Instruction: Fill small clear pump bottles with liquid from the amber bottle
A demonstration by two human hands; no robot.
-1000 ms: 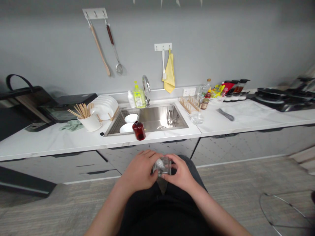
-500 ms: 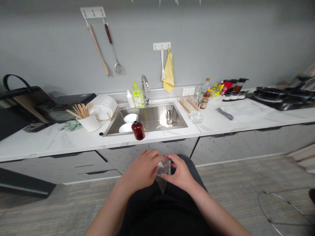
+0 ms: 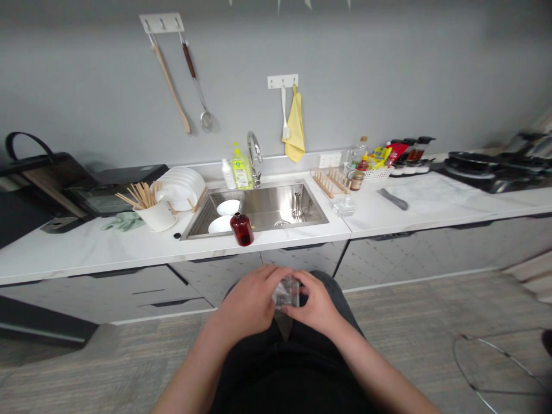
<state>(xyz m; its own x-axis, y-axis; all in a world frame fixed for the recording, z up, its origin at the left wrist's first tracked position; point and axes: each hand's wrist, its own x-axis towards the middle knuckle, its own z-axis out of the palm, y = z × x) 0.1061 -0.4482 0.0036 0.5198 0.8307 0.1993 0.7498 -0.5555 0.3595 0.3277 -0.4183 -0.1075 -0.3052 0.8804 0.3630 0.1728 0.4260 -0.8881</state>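
Note:
In front of my lap, a small clear square-sided container point(image 3: 288, 294), glass or plastic, is between my two hands. My right hand point(image 3: 318, 302) grips its right side, with the thumb below and the fingers curled over the top. My left hand point(image 3: 252, 299) closes round its left side, and the fingers reach over the upper edge. A whitish patch shows at the left of the container by my left fingers; I cannot tell what it is. Beyond my hands, a dark red bottle point(image 3: 242, 230) without a cap stands at the sink's front edge.
White bowls point(image 3: 221, 224) sit in the left part of the steel sink point(image 3: 271, 201). Chopsticks fill a white holder point(image 3: 157, 217) beside racked plates point(image 3: 185, 184). To the right are a wooden rack point(image 3: 330, 183), clear containers point(image 3: 344, 206) and a grey cloth-like strip point(image 3: 393, 199).
My left hand has shifted slightly, its fingers now further over the container's top, and more of the container shows. My right hand stays almost in place.

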